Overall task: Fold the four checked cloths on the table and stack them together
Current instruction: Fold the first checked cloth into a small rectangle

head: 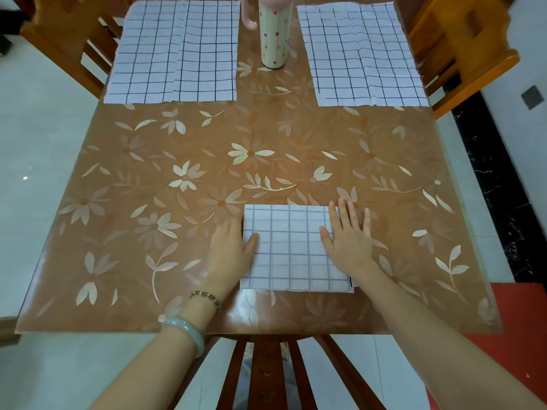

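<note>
cloth (293, 250), side edges under fingers (343, 214) of left hand (229, 253), right hand (350, 244)

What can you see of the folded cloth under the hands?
The folded cloth is a flat rectangle of thin white fabric with a pale grid, lying square on the table near its front edge. At its near right corner lower layers peek out; their number cannot be told. The left hand lies flat at its left edge, thumb on the fabric. The right hand lies flat across its right edge, fingers straight.
</note>
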### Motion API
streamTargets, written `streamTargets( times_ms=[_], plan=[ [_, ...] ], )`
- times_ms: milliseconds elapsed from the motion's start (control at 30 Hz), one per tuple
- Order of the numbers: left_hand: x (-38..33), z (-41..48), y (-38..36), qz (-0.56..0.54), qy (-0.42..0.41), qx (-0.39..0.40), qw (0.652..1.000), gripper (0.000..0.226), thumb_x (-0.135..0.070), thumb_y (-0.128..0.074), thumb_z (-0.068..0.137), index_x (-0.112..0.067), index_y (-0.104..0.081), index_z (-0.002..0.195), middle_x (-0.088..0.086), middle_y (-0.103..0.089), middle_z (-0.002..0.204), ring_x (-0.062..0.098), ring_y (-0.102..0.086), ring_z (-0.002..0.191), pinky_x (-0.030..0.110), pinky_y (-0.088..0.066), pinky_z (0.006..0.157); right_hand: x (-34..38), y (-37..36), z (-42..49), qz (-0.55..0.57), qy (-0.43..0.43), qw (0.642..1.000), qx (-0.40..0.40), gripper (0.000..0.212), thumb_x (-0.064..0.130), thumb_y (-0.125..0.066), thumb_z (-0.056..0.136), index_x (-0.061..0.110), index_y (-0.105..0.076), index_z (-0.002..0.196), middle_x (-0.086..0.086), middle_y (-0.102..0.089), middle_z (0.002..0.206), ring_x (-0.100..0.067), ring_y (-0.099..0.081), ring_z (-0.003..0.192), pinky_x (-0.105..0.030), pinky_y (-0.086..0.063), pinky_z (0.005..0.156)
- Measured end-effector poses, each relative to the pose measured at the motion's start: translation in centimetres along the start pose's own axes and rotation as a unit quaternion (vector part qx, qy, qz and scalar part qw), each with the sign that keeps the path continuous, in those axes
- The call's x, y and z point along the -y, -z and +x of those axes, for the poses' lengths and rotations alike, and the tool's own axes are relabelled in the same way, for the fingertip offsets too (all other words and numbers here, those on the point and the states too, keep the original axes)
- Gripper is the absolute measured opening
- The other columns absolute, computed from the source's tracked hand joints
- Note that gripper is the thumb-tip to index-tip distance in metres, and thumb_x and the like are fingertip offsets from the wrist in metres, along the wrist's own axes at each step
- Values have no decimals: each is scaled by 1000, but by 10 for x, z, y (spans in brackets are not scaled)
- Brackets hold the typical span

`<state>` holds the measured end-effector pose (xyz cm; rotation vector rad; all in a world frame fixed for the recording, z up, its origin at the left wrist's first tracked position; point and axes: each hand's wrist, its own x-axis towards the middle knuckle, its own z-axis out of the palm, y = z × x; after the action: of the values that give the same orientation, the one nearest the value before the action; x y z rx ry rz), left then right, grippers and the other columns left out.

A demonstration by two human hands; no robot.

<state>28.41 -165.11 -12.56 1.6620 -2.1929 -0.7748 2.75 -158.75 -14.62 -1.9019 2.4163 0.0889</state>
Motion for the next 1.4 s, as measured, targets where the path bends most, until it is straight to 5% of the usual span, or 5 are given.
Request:
streamTargets(
  times_ms=[333, 467, 1033, 1200, 1400],
  plan=[
    [-28, 17, 13, -219, 261, 23, 940, 37, -25, -74, 81, -12, -51, 106, 0, -57, 93, 19, -54, 86, 28, -40, 72, 1, 1, 1, -7, -8, 1000, 9, 68, 53, -11, 95, 16, -20, 150, -9, -23, 156, -26, -14, 146, -53, -4, 117],
    [-16, 15, 10, -228, 294, 73, 925, 41, -25, -78, 74, -15, -41, 58, 4, -48, 60, 20, -47, 59, 30, -36, 59, 1, 4, 0, 0, -8, 1000, 9, 68, 53, -12, 94, 15, -24, 149, -11, -26, 155, -29, -16, 145, -54, -6, 116],
    [29, -5, 70, -273, 314, 43, 908, 11, -10, -72, 82, -8, -62, 79, 6, -67, 77, 19, -63, 68, 30, -51, 63, 84, 23, 0, 64, 30, 996, -51, 53, 33, -66, 83, 10, -55, 130, -23, -47, 139, -38, -41, 131, -55, -26, 109],
    [41, -10, 72, -266, 313, 17, 912, 8, -12, -73, 81, -9, -66, 84, 10, -69, 80, 23, -66, 73, 34, -53, 70, 113, 32, -7, 213, 73, 970, -95, 36, 16, -69, 81, 9, -64, 115, -14, -58, 105, -30, -55, 93, -45, -51, 81],
    [43, -11, 70, -243, 306, 23, 920, 10, -17, -72, 82, -12, -65, 87, 9, -70, 82, 22, -67, 77, 39, -55, 74, 137, 37, -24, 266, 100, 955, 81, 42, 27, -59, 90, 19, -54, 131, -4, -44, 100, -21, -48, 93, -35, -47, 82]
  ],
)
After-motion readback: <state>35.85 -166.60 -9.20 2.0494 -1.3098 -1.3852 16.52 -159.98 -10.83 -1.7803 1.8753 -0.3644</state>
